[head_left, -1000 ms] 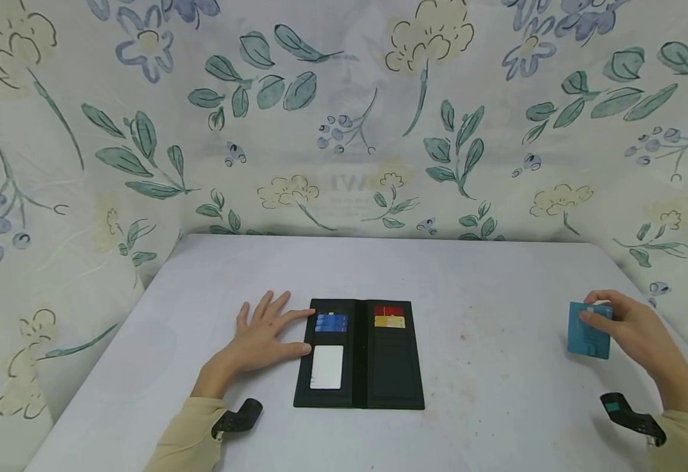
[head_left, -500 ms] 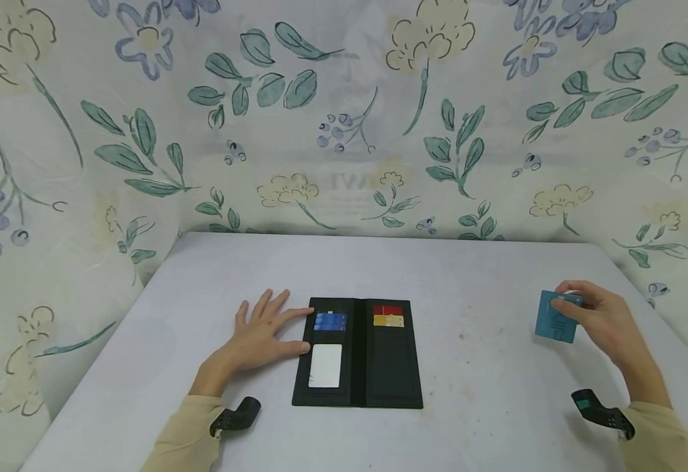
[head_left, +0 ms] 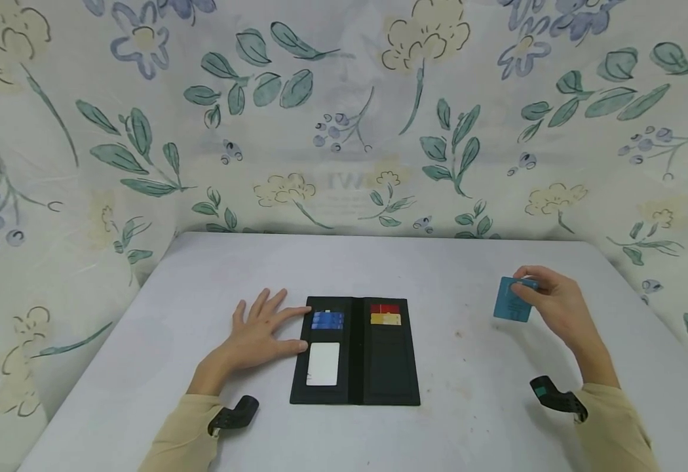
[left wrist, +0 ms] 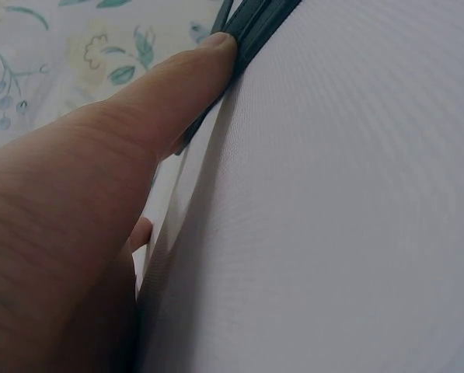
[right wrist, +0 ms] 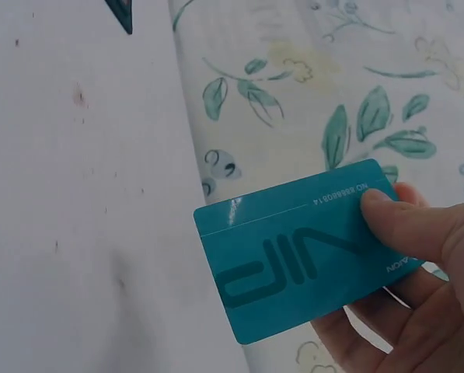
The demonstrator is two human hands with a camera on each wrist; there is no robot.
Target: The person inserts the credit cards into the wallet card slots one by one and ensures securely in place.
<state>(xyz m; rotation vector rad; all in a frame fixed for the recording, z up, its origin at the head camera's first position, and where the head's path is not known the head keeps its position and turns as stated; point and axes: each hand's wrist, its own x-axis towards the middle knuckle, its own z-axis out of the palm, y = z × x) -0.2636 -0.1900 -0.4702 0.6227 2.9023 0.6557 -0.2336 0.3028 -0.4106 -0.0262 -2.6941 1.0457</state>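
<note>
A black card wallet [head_left: 390, 367] lies spread flat on the table. Its left panel has blue cards [head_left: 327, 320] in the upper slots and a white card [head_left: 323, 364] in the lower window; red and yellow cards [head_left: 385, 314] show at the top of the right panel. My left hand [head_left: 255, 337] rests with fingers spread, thumb and index fingertip at the wallet's left edge. In the left wrist view the thumb [left wrist: 189, 74] touches that edge. To the right, my right hand [head_left: 556, 305] pinches a teal VIP card [right wrist: 294, 252] between thumb and fingers, raised over the table.
The white table [head_left: 450, 269] carries small brownish specks to the right of the wallet. A flower-printed cloth [head_left: 344, 131] hangs behind and around the table. Each wrist wears a black camera mount [head_left: 558, 398].
My right hand has moved left with the teal card, from the table's right side closer to the wallet, and slightly farther back. The left hand stays at the wallet's edge.
</note>
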